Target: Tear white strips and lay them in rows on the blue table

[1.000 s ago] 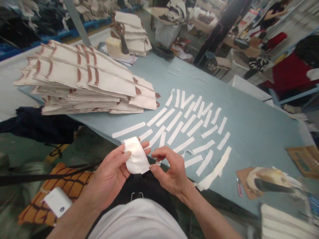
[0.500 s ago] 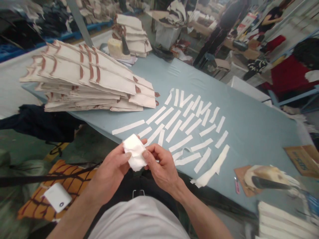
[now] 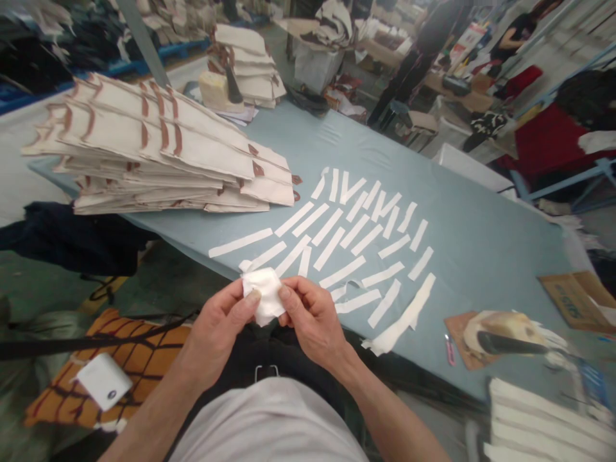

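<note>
A small white piece of cloth is held between my two hands, just in front of the table's near edge. My left hand pinches its left side, thumb on top. On the right side, my right hand grips it between thumb and fingers. Beyond the hands, several white strips lie spread over the blue-green table. A longer, wider cream strip lies at the near edge, right of my right hand.
Stacked cream fabric pieces with brown trim cover the table's left part. At the right are a pink-handled tool, a brush and a cardboard box. A person is in the background.
The view has shifted slightly, so the table and stacks appear further left. My left fingers have drawn in around the cloth, and a bit of it now shows at its upper left.
</note>
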### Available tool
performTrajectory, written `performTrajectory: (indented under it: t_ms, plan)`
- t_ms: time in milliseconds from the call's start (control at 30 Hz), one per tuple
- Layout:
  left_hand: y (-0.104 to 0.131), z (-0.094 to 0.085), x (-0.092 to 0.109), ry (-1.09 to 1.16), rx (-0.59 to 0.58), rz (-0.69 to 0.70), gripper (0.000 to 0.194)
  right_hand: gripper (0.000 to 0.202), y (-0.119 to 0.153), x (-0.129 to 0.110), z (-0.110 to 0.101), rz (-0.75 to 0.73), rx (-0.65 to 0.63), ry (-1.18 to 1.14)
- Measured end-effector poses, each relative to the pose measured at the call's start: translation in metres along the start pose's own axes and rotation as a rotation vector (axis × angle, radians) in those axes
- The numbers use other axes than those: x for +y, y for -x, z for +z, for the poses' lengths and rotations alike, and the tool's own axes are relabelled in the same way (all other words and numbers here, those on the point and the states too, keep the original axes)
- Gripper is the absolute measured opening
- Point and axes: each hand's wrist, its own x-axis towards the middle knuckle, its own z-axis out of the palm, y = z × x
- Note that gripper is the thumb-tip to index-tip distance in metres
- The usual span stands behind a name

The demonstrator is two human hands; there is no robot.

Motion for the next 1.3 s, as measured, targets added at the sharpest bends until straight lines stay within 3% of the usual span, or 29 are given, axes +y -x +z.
performTrajectory:
  t_ms: [167,333,600,900,1067,1300]
  plan:
    - [0.000,0.010,0.002,0.058,-0.004,-0.006,0.038,0.032,0.006,0.000,-0.004,-0.097,-0.021,0.083]
    - [0.004,0.006,-0.003,-0.055,-0.014,0.005,0.027,0.029,0.008,-0.005,-0.006,-0.162,-0.034,0.130]
    - [0.007,0.009,-0.005,-0.135,0.111,0.047,0.032,0.028,0.008,-0.002,0.004,-0.183,-0.002,0.171]
    - [0.005,0.003,-0.005,-0.111,0.168,0.104,0.028,0.029,0.002,0.001,0.014,-0.114,-0.020,0.079]
    - [0.003,-0.003,-0.003,-0.154,0.153,0.114,0.024,0.030,-0.001,-0.001,0.016,-0.088,-0.031,0.051]
    - [0.004,-0.001,0.006,-0.288,0.221,0.170,0.027,0.029,-0.004,-0.005,0.018,-0.079,-0.028,0.118]
